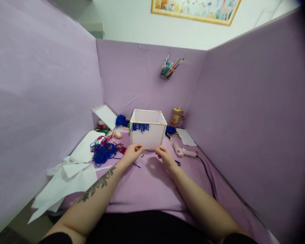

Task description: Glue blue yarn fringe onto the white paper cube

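A short strand of blue yarn (149, 150) stretches between my fingertips, just before the base of a white open-topped box (147, 136). My left hand (133, 153) pinches it at the left end, and my right hand (165, 156) pinches at the right end. Thin wooden sticks edge the box, and a row of blue yarn strands (140, 127) hangs from the upper left of its front. Beside my left hand lies a loose tangle of blue yarn (104, 153), with some dark red yarn (122, 149) among it.
A pink glue gun (184, 151) lies at the right, its black cord running toward me. White paper sheets (71, 179) cover the left side. Behind stand a framed white panel (106, 116), a blue yarn ball (121, 120) and a yellow cup (177, 116). Lilac walls enclose three sides.
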The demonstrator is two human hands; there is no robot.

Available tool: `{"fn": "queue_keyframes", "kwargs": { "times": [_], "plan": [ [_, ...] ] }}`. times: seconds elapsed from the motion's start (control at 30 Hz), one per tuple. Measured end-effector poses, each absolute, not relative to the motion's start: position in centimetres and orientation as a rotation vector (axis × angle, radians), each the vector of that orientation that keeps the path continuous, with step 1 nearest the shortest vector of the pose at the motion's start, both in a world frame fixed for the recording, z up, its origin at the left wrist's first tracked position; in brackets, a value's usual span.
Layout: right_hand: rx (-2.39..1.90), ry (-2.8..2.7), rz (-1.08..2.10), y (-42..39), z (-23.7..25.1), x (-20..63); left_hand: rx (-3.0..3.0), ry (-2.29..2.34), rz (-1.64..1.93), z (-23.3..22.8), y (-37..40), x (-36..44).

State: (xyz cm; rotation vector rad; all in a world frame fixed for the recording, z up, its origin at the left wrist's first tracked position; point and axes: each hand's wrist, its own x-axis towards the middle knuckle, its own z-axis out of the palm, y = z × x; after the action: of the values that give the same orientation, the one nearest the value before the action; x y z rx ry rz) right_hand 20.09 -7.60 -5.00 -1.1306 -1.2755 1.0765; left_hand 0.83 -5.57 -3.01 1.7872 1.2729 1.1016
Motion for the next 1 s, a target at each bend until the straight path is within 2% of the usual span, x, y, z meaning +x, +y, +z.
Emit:
{"fn": "queue_keyframes", "kwargs": {
  "times": [0.13, 0.3, 0.4, 0.8, 1.0],
  "plan": [
    [-1.151, -1.273, 1.087, -7.7, -4.9, 20.2, 1.907, 1.28, 1.221, -3.1, -5.8, 1.0],
    [-1.121, -1.385, 1.074, -8.2, -4.6, 19.6, 2.053, 1.13, 0.989, -3.6, -6.9, 2.2],
    [-1.137, -1.411, 1.085, -8.4, -4.4, 19.4, 2.1, 1.123, 0.971, -3.7, -7.2, 2.6],
    [-1.131, -1.58, 1.033, -7.1, -6.3, 19.0, 1.322, 1.046, 1.061, -3.6, -7.0, 3.1],
    [-1.148, -1.645, 1.044, -7.1, -6.9, 18.6, 1.27, 0.962, 0.998, -5.2, -6.7, 3.6]
  ]
}}
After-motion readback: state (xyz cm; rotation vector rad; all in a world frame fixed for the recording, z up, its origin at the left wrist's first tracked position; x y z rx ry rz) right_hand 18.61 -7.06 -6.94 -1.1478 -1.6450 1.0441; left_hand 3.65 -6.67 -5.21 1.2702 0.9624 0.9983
